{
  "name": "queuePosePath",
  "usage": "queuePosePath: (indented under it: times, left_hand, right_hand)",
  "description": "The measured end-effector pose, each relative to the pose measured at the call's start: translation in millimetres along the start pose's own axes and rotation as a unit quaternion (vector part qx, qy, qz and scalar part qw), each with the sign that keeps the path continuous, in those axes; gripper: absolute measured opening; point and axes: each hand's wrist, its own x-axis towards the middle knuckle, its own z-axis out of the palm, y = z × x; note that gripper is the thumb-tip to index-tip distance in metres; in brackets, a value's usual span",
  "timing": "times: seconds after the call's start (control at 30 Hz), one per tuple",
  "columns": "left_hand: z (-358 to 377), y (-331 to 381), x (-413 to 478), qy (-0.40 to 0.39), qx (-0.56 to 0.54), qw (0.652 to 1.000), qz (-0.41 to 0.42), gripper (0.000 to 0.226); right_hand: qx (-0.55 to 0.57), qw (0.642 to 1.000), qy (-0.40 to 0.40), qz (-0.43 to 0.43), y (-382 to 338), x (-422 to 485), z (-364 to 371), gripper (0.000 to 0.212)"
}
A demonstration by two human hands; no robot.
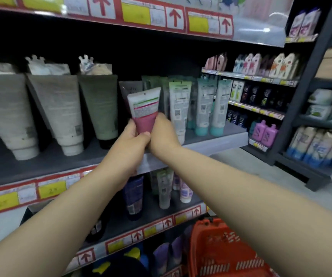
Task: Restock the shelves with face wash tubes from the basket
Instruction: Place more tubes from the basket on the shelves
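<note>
A white face wash tube with a pink lower part (144, 108) stands cap-down, held between both my hands just above the front of the middle shelf (211, 144). My left hand (132, 139) grips its pink end from the left, thumb across the front. My right hand (162, 133) holds the same end from the right. Behind it stand a dark pink tube (130, 88) and several green and teal tubes (180, 106). The orange basket (221, 250) sits low at the bottom right, under my right forearm; its contents are hidden.
Large grey, white and green tubes (61, 114) fill the left of the middle shelf. The shelf below holds purple and pale tubes (134, 196). Another shelving unit with bottles (313, 146) stands at the right across a strip of floor.
</note>
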Motion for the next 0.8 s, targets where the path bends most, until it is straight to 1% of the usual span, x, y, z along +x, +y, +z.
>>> queuePosePath:
  times: [0.07,0.13,0.23,0.27,0.33,0.4,0.5,0.57,0.6,0.67,0.73,0.8]
  left_hand:
    - [-3,-4,17,0.014,0.006,0.999,-0.039,0.048]
    - [-4,-7,36,0.025,0.019,0.997,-0.077,0.032]
    - [-4,-9,59,0.054,0.016,0.994,-0.095,0.022]
    - [-5,-11,65,0.061,0.015,0.994,-0.094,0.026]
    - [-8,-14,73,0.06,0.016,0.994,-0.092,0.044]
    - [-8,-11,73,0.048,0.039,0.993,-0.098,0.049]
    - [-9,2,58,0.033,0.133,0.987,-0.089,0.034]
    - [-13,5,43,0.015,0.209,0.976,-0.054,0.031]
    - [-14,7,34,-0.001,0.242,0.97,-0.036,0.036]
    - [-15,10,15,-0.038,0.314,0.949,-0.012,0.042]
    - [-11,9,-2,-0.058,0.382,0.922,0.014,0.057]
    - [1,9,-17,-0.076,0.441,0.892,0.063,0.068]
  right_hand:
    - [-0.046,0.999,-0.009,0.014,-1,16,10,0.026]
    - [-0.064,0.997,-0.023,0.021,-2,30,16,0.024]
    - [-0.074,0.996,-0.035,0.024,-4,47,22,0.025]
    - [-0.073,0.996,-0.039,0.03,-4,52,23,0.026]
    - [-0.07,0.995,-0.052,0.048,-6,57,23,0.026]
    - [-0.074,0.994,-0.058,0.054,-7,57,21,0.026]
    - [-0.073,0.996,-0.047,0.035,-7,41,15,0.024]
    - [-0.06,0.997,-0.047,-0.001,-6,23,5,0.026]
    - [-0.056,0.997,-0.054,-0.026,-5,12,-3,0.029]
    - [-0.082,0.991,-0.081,-0.074,1,-13,-25,0.042]
    - [-0.142,0.977,-0.11,-0.112,14,-39,-49,0.057]
    - [-0.196,0.962,-0.131,-0.134,33,-61,-68,0.063]
